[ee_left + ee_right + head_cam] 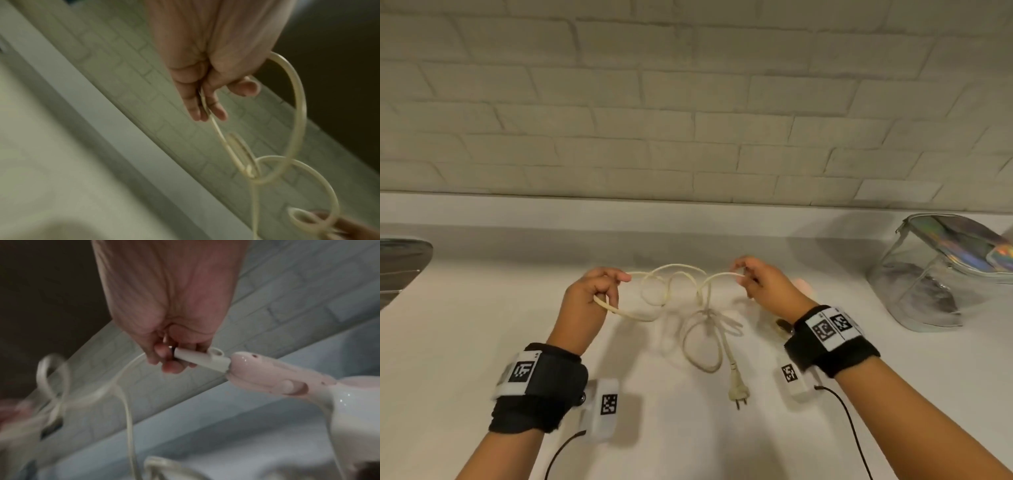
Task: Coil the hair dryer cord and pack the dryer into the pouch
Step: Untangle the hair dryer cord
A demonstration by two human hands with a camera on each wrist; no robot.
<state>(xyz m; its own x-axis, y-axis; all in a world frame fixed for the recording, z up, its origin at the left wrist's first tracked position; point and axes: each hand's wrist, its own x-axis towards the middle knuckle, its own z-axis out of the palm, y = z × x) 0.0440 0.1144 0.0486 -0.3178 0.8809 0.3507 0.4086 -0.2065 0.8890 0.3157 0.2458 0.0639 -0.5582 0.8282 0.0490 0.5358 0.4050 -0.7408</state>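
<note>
While hands hold the cord, the pouch stands right.

The cord loops between the hands above the counter, the pouch far right by the wall.

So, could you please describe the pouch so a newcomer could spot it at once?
Follow the white counter to its right end, below the brick wall. The pouch stands there: see-through sides, shiny iridescent top, unlike the pale cord nearby.
</note>
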